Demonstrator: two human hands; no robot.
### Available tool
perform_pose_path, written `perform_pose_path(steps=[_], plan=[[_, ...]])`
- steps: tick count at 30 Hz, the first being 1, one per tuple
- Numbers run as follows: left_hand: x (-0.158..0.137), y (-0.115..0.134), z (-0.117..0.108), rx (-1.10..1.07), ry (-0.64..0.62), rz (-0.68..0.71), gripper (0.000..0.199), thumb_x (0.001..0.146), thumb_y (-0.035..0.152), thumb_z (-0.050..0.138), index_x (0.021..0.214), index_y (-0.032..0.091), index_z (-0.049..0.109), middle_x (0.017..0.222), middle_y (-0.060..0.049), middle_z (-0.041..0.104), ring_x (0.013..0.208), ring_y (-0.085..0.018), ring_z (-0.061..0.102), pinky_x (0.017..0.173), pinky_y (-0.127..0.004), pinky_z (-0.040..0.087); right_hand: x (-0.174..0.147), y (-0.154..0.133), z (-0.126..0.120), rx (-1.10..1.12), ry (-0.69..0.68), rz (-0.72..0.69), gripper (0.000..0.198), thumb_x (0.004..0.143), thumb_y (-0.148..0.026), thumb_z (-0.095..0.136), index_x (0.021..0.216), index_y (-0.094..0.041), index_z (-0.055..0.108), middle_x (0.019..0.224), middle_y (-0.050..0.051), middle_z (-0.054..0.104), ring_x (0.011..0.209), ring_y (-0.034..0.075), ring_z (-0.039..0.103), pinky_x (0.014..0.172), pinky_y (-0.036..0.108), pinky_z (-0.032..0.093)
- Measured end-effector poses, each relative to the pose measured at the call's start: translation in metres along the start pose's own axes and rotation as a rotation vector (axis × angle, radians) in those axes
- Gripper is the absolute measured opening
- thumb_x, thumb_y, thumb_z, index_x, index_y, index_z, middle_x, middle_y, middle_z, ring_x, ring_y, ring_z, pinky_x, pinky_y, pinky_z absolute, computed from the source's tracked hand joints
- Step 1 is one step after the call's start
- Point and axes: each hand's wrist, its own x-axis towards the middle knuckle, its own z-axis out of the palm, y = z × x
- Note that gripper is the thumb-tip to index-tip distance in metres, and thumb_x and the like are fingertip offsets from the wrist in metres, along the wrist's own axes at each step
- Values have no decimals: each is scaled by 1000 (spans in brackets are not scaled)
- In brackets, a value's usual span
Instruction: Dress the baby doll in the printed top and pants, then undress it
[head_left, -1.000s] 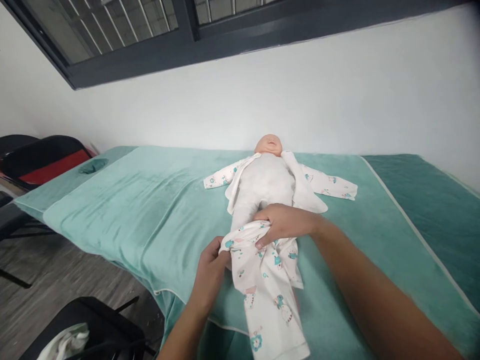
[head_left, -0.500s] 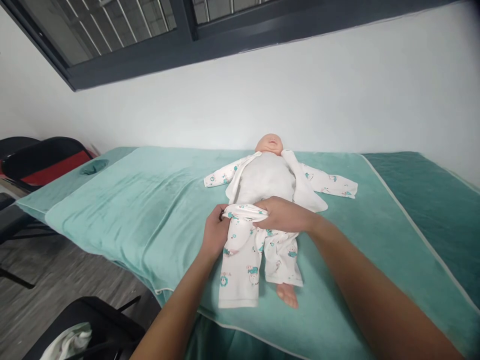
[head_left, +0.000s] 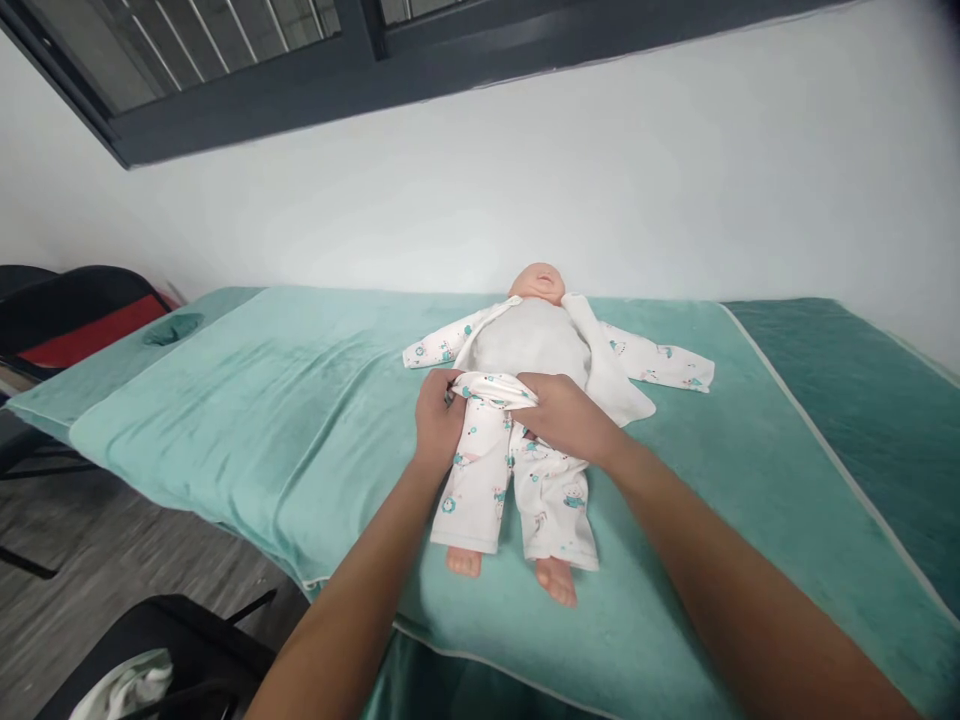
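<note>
A baby doll [head_left: 537, 284] lies on its back, head toward the wall. White printed baby pants [head_left: 480, 470] cover its legs, and both feet show below the cuffs. My left hand [head_left: 439, 418] is closed on the waistband at its left side. Closed on the waistband's other side is my right hand [head_left: 559, 412], which hides part of the doll's hip area. The band is stretched between them, over the lower belly. A printed baby shirt [head_left: 619, 392] hangs open around the grey-white torso [head_left: 529, 345], its sleeves spread outward.
A teal cover [head_left: 247, 400] is spread over the bed, which stands against a white wall below a dark-framed window [head_left: 360, 70]. Black chairs [head_left: 82, 310] stand at the left. Another black chair [head_left: 187, 640] at lower left holds a crumpled cloth [head_left: 127, 688].
Both hands have drawn the waistband upward toward the doll's torso. The left pant leg has risen, and the foot there has come out below its cuff. The view has shifted slightly.
</note>
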Motion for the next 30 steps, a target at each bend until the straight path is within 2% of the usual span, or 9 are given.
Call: perform_pose_path(steps=[4, 7, 11, 14, 17, 20, 22, 26, 30], plan=[[-3, 0, -2, 14, -3, 33, 17, 83, 19, 53, 97, 22, 62, 98, -4, 65, 91, -19, 57, 78, -29, 43, -1, 1, 0, -106, 100, -49, 12, 76, -27, 52, 68, -22, 45, 61, -2, 52, 59, 14, 48, 53, 25, 30], [-6, 3, -4, 25, 31, 77, 16, 84, 19, 52, 96, 22, 62, 100, -4, 63, 96, -20, 56, 81, -30, 43, 0, 4, -4, -118, 201, -54, 10, 74, -27, 54, 71, -22, 45, 64, -2, 52, 62, 15, 48, 56, 26, 30], [-6, 6, -4, -5, 93, -27, 14, 87, 25, 52, 93, 22, 64, 96, -4, 63, 93, -19, 56, 80, -30, 43, 0, 11, -9, -218, 411, -39, 10, 75, -26, 55, 84, -23, 51, 77, 1, 60, 72, 19, 52, 63, 28, 33], [-4, 4, -5, -97, 93, -78, 12, 84, 26, 55, 91, 22, 64, 96, -3, 64, 91, -18, 57, 79, -30, 43, -1, 12, -11, -232, 362, -53, 14, 78, -30, 58, 90, -24, 54, 85, 1, 64, 76, 20, 55, 66, 29, 34], [1, 0, -6, -310, 162, -136, 12, 82, 29, 57, 90, 22, 64, 100, -3, 65, 95, -19, 58, 80, -29, 44, -4, 11, -13, -49, 249, -120, 22, 81, -41, 63, 95, -25, 57, 96, 1, 68, 86, 20, 59, 74, 30, 40], [14, -7, -4, -454, 194, -231, 23, 85, 40, 57, 96, 21, 64, 111, -6, 65, 105, -20, 59, 83, -29, 46, -3, 12, -16, 199, 320, -157, 26, 85, -47, 59, 93, -22, 58, 94, 3, 67, 88, 20, 61, 78, 31, 45], [26, -12, 1, -436, 147, -261, 30, 85, 45, 58, 100, 19, 65, 114, -7, 66, 107, -21, 59, 87, -31, 45, 0, 19, -21, 230, 497, -136, 25, 89, -46, 54, 92, -22, 57, 93, 4, 66, 88, 19, 61, 79, 31, 47], [53, -20, 12, -382, 15, -276, 39, 83, 51, 60, 101, 18, 68, 109, -8, 69, 100, -22, 61, 87, -33, 46, 13, 56, -38, 6, 840, -51, 24, 88, -41, 52, 101, -21, 57, 112, 9, 63, 105, 23, 58, 90, 36, 47], [75, -24, 19, -385, -134, -243, 38, 77, 46, 66, 101, 18, 69, 111, -10, 70, 104, -24, 62, 90, -36, 46, 24, 105, -58, -187, 835, 221, 26, 83, -41, 54, 97, -20, 57, 111, 14, 62, 105, 27, 58, 91, 41, 44]])
